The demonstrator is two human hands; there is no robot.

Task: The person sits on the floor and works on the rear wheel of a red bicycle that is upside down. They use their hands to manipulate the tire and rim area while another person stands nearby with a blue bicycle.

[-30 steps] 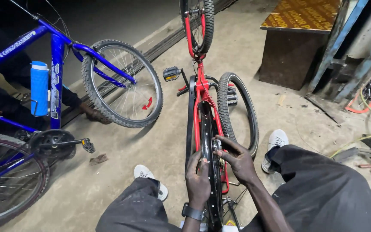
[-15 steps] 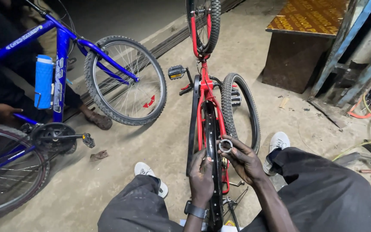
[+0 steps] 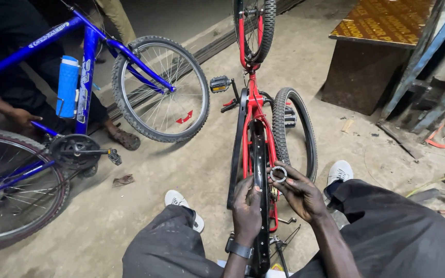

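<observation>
Since prev frame your right hand [image 3: 301,194] lifts small metal ring [image 3: 278,174] clear of black rim [image 3: 259,170], pinched in fingertips, left hand [image 3: 246,208] gripping rim by red bike frame [image 3: 251,103], blue bike [image 3: 86,87] to your left.

Brown board [image 3: 387,20] with yellow printed lettering, flat on top of a dark box [image 3: 361,77], upper right, on the floor beyond the red bicycle. White lettered decal [image 3: 47,35] along the sloping blue frame tube, upper left. Second pale decal [image 3: 84,85] down the upright blue tube, just beside a light-blue bottle. No screens.
</observation>
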